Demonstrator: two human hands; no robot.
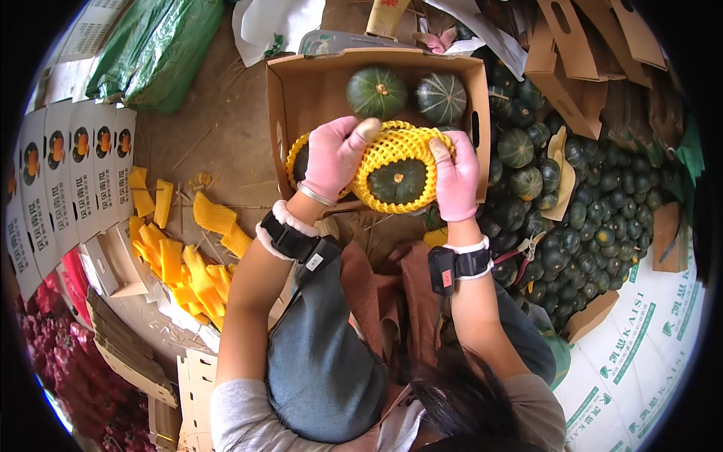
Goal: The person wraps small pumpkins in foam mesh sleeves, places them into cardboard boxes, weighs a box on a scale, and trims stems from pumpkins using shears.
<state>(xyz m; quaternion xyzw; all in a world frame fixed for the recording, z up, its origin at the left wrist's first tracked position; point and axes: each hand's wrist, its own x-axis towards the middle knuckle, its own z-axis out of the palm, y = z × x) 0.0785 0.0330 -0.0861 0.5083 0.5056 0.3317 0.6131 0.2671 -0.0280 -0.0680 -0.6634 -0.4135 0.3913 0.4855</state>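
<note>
Many squashes (602,215) heaped R of carton (305,94); yellow net sleeves (197,280) piled L of it; 2 bare squashes (376,92) inside its far end. Netted squash (398,182) over carton's near edge, L hand (331,160) & R hand (457,179) clamped on mesh (407,134); long axis L-R, mesh opening up, skin dk green.

Far left: bundle of green plastic sheeting (162,60), creased. Left: row of white cartons (66,169), side by side, marked with orange-and-black emblem and dark characters. Just nearer, open pale box (94,264). Near left: heaped red mesh sacks (83,369), contents too blurred to tell, beside tan cardboard slab (124,354). Far middle: white paper (282,22), with grey plastic tray (320,41) just to right. Far right: brown cardboard cartons (561,75), tilted, handle slots visible. Right: red-handled shears (529,248). Near right: white sheeting (640,339), green print, "KAISI" repeated. Brown floor (188,128), straw-littered.
</note>
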